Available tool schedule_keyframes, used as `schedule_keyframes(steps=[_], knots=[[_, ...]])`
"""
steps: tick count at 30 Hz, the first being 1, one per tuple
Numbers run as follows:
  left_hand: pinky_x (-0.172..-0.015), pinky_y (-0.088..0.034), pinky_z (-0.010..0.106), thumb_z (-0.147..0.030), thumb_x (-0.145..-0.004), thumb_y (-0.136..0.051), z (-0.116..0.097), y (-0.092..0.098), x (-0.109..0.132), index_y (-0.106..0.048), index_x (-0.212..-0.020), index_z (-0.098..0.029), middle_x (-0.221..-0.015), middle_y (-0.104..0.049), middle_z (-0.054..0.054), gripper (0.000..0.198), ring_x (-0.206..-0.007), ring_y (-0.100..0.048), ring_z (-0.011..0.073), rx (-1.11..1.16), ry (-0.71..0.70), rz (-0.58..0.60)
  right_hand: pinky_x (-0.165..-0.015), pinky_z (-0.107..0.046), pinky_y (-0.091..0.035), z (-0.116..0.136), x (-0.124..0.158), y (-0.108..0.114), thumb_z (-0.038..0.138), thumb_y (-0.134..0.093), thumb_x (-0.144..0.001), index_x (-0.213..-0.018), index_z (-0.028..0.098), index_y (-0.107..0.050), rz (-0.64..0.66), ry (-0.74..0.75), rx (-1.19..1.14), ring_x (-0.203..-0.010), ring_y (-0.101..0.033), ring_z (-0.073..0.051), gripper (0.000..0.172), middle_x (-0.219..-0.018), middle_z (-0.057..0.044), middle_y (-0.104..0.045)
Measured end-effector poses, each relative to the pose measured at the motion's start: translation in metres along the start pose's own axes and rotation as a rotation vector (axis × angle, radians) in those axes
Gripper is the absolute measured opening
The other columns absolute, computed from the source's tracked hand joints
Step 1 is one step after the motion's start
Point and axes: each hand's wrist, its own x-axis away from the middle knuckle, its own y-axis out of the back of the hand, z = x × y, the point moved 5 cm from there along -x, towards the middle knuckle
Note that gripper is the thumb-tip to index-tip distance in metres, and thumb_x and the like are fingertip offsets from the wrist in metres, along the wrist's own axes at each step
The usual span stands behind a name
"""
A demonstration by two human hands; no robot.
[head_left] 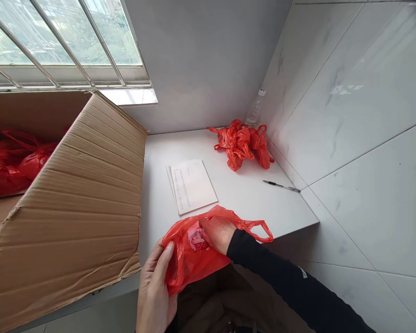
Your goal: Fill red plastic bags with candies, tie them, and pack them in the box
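Observation:
A red plastic bag (208, 270) is spread between my hands at the front edge of the white tabletop. My left hand (156, 282) pinches the bag's left rim between thumb and fingers. Inside the bag's mouth, my right hand (217, 232) is closed at the fingers on a small pink packet (197, 238) with printed figures on it. The fingertips are partly hidden by the packet and the film. One handle loop of the bag sticks out to the right, beyond my right wrist.
A stack of printed paper (194, 187) lies just behind the bag. Knotted red bags (241, 143) and a clear bottle (254, 113) stand in the back corner. A pen (280, 186) lies near the tiled wall. At left, a large cardboard box (79, 199) contains more red bags (17, 162).

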Motion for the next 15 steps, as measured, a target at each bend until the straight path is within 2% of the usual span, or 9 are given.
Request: schedule_keyframes(steps=[3, 6, 9, 11, 13, 15], knots=[[-0.054, -0.056, 0.014, -0.034, -0.049, -0.098, 0.0, 0.004, 0.0, -0.08, -0.096, -0.025, -0.089, -0.079, -0.001, 0.052, -0.065, -0.071, 0.0133, 0.013, 0.01, -0.041, -0.077, -0.033, -0.045, -0.001, 0.004, 0.005, 0.021, -0.047, -0.096, -0.106, 0.02, -0.066, -0.028, -0.002, -0.018, -0.093, -0.067, -0.025, 0.021, -0.101, -0.01, -0.074], [-0.051, -0.054, 0.013, -0.034, -0.045, -0.099, -0.001, 0.007, 0.0, -0.081, -0.096, -0.025, -0.092, -0.08, -0.001, 0.055, -0.062, -0.07, 0.0119, 0.014, 0.016, -0.081, -0.075, -0.033, -0.045, -0.002, 0.01, 0.009, 0.026, -0.043, -0.1, -0.118, 0.021, -0.063, -0.044, 0.0, -0.037, -0.096, -0.068, -0.026, 0.027, -0.103, -0.009, -0.074], [-0.051, -0.054, 0.013, -0.033, -0.042, -0.099, -0.001, 0.008, -0.001, -0.08, -0.095, -0.025, -0.091, -0.08, -0.001, 0.057, -0.062, -0.07, 0.0122, 0.027, 0.013, -0.106, -0.07, -0.032, -0.045, 0.0, 0.018, 0.009, 0.04, -0.058, -0.095, -0.13, 0.021, -0.057, -0.024, 0.04, -0.056, -0.092, -0.069, -0.028, 0.039, -0.104, -0.009, -0.073], [-0.052, -0.055, 0.013, -0.032, -0.043, -0.099, -0.001, 0.006, -0.002, -0.08, -0.096, -0.025, -0.089, -0.08, -0.002, 0.056, -0.063, -0.071, 0.0127, 0.035, 0.014, -0.094, -0.07, -0.032, -0.044, 0.002, 0.022, 0.007, 0.037, -0.069, -0.088, -0.129, 0.021, -0.059, -0.007, 0.075, -0.066, -0.093, -0.068, -0.028, 0.045, -0.11, -0.01, -0.071], [-0.054, -0.056, 0.014, -0.032, -0.046, -0.098, 0.0, 0.005, -0.002, -0.08, -0.097, -0.025, -0.089, -0.08, -0.002, 0.055, -0.065, -0.072, 0.0136, 0.036, 0.019, -0.079, -0.072, -0.031, -0.044, 0.002, 0.025, 0.004, 0.029, -0.071, -0.085, -0.121, 0.02, -0.063, 0.003, 0.094, -0.082, -0.095, -0.067, -0.026, 0.038, -0.114, -0.01, -0.07], [-0.055, -0.057, 0.015, -0.033, -0.048, -0.097, 0.0, 0.006, -0.002, -0.08, -0.098, -0.024, -0.091, -0.08, -0.001, 0.054, -0.068, -0.073, 0.015, 0.027, 0.015, -0.079, -0.07, -0.029, -0.041, 0.001, 0.027, 0.003, 0.023, -0.067, -0.088, -0.108, 0.02, -0.066, 0.005, 0.09, -0.104, -0.09, -0.066, -0.023, 0.02, -0.106, -0.008, -0.071]])
